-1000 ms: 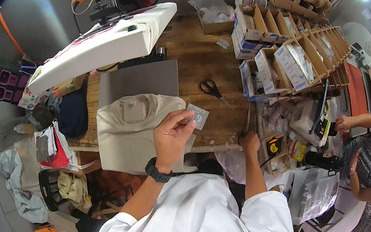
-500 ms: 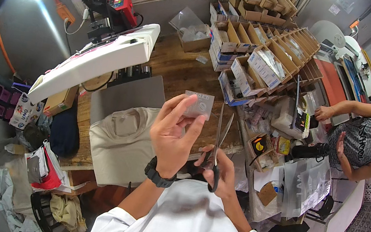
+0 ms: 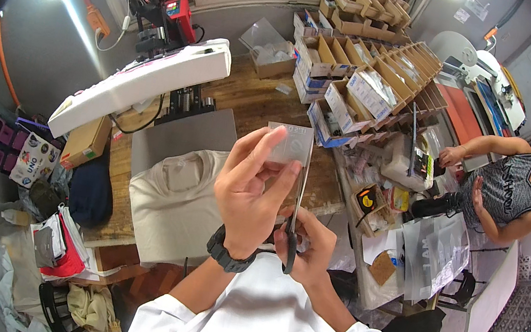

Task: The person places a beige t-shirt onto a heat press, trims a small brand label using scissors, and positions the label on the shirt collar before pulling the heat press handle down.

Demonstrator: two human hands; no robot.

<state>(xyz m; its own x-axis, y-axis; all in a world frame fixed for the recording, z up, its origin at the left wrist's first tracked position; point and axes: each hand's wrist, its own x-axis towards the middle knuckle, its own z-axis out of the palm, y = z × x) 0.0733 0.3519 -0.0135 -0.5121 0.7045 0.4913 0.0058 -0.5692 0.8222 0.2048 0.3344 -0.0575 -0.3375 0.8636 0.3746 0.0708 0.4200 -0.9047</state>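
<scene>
Between its thumb and fingers, my left hand pinches a small translucent film sheet with pale printing on it. A black watch circles that wrist. My right hand grips a pair of scissors by its dark handles. The blades point away from me and lie along the film's right edge, nearly closed; whether they are cutting into it I cannot tell. Left of my hands, a beige T-shirt is spread over the grey lower plate of a heat press.
The press's white-covered upper part juts out at the left. Cardboard bins are stacked at the back of the wooden table. At the right, a person sits by a side table with a tape measure and clear plastic sheets.
The scissors have come left to the film's right edge, and their spread blades have drawn together. My left hand still holds the film, which is now turned more upright.
</scene>
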